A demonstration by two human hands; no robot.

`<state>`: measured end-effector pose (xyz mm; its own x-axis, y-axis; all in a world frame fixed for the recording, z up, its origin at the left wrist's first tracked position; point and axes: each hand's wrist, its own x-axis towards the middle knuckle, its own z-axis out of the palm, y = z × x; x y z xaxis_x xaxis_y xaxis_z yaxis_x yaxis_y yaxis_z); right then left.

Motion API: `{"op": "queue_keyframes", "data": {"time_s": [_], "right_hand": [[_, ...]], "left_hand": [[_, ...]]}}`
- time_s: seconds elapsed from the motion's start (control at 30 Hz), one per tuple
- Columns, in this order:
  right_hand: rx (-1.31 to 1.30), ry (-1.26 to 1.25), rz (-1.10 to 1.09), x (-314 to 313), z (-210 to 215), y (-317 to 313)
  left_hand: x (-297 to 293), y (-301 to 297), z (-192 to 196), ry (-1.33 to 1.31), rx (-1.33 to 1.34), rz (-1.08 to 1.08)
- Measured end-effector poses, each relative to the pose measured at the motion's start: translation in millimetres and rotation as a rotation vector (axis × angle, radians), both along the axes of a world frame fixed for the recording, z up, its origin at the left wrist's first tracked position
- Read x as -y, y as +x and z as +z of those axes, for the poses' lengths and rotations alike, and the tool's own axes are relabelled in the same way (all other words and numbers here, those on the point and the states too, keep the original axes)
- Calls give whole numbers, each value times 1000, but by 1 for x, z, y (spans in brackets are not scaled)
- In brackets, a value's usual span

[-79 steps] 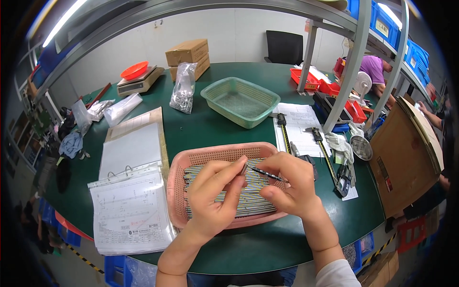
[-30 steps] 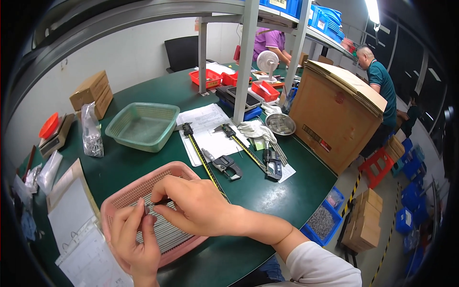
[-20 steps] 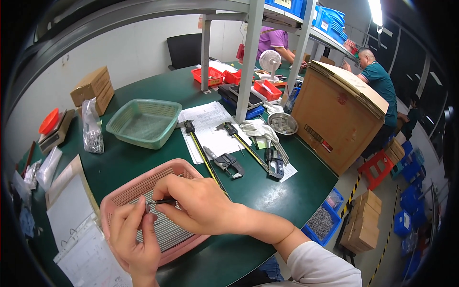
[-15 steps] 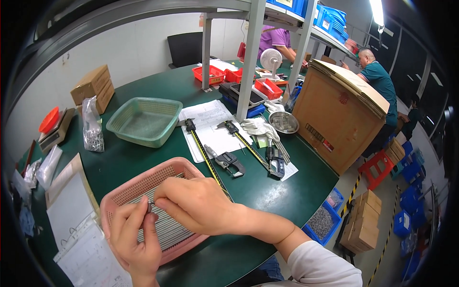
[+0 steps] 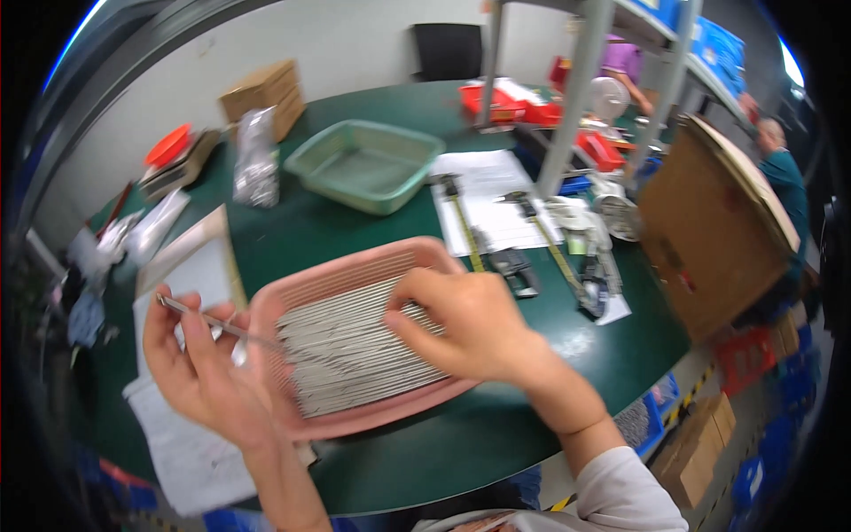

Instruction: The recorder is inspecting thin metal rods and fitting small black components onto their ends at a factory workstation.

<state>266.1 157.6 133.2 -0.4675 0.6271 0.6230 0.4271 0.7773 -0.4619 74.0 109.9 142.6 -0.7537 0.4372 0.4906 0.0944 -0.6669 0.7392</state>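
Rod (image 5: 222, 324) pinched in L hand (image 5: 208, 381), fingers closed, tip seemingly over basket (image 5: 377, 418) edge; loose hold could drop it. R hand (image 5: 474, 326) abv rods (image 5: 346, 355), fingers curled, can't tell if gripping; bump might skew 'em.

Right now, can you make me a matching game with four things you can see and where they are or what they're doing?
Things:
1. Orange dish
2. Left hand
3. Green basket
4. Pink basket

Clues:
A. Has rows of thin rods lying in it
B. Just right of the clear bag
C. Sits on top of the scale
D. Holds one metal rod

Right pairs: 1-C, 2-D, 3-B, 4-A.
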Motion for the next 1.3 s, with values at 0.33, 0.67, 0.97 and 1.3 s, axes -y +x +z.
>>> {"op": "queue_keyframes", "data": {"time_s": [0.33,0.67,0.97,1.3], "right_hand": [[119,-71,84,6,-3,-10],[-234,160,-29,16,12,6],[-282,160,-73,21,20,18],[-233,156,-49,26,11,1]], "left_hand": [[-6,-69,-16,97,392,-184],[0,-7,-12,-360,-748,87],[16,19,-10,-687,-1104,-375],[7,56,-33,-57,-809,-335]]}}
